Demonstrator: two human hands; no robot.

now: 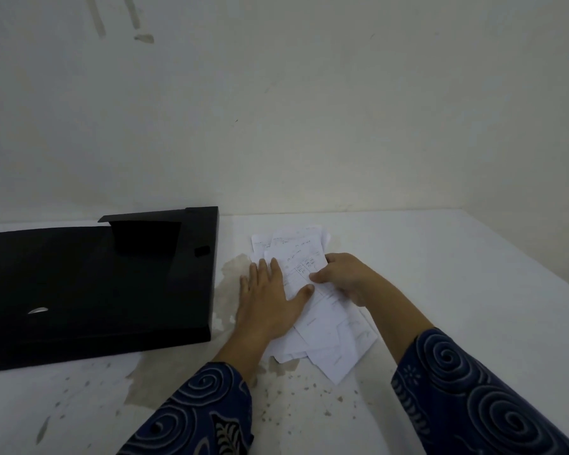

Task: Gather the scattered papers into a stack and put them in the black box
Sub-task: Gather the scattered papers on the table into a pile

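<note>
A loose pile of white printed papers (326, 333) lies on the white table (457, 274), right of the black box (89, 290). The box lies open and flat, its raised side wall facing the papers. My left hand (268, 300) rests flat, fingers spread, on the pile's left edge, thumb across a sheet. My right hand (345, 279) is curled over the pile's right side, fingers pinching the top sheets. The sheets overlap unevenly, with corners sticking out at the near and far ends.
A pale wall (309, 110) rises right behind the table. The tabletop shows brownish stains and specks (230, 267) between the box and the papers and near me. The table's right edge (539, 257) runs diagonally at the right.
</note>
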